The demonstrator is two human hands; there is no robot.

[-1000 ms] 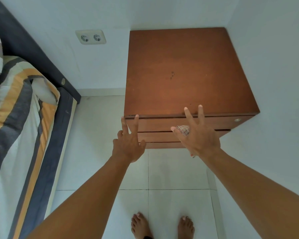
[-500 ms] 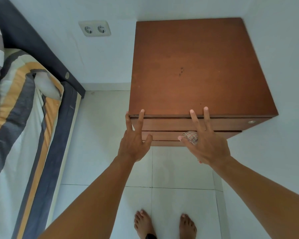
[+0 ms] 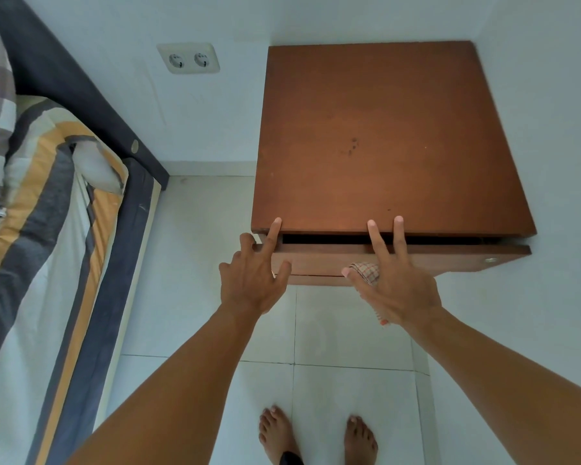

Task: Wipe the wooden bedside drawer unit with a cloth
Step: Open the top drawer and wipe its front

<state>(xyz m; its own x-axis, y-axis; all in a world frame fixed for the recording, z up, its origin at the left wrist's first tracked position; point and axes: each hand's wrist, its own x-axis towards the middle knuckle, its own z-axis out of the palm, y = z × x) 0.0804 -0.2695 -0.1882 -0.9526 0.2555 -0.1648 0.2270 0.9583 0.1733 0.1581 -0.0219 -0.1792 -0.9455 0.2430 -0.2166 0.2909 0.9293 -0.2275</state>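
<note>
Right hand (image 3: 399, 290): two fingers straight, tips on the front lip of the top; thumb pins a checked cloth (image 3: 366, 271) against the palm.
Left hand (image 3: 252, 283): spread wide, forefinger tip on the same lip, holding nothing I can make out.
Cloth, handling: judged soft, light and limp; best bunched flat under the palm, not dangled.
Drawer unit (image 3: 366, 139): centre to upper right of frame, tucked into the wall corner; judged stiff and heavy, unlikely to shift under a wipe.
Top drawer (image 3: 416, 255): ajar, dark gap above it; likely to slide if pushed, so steady it by its upper edge.
Facing: front toward the lower frame, drawer travel likewise.
Long axis: top nearly square; front edge runs left to right.
Surroundings: wall socket (image 3: 188, 58) upper left, bed (image 3: 47, 229) along the left, tiled floor (image 3: 198, 263) below.
</note>
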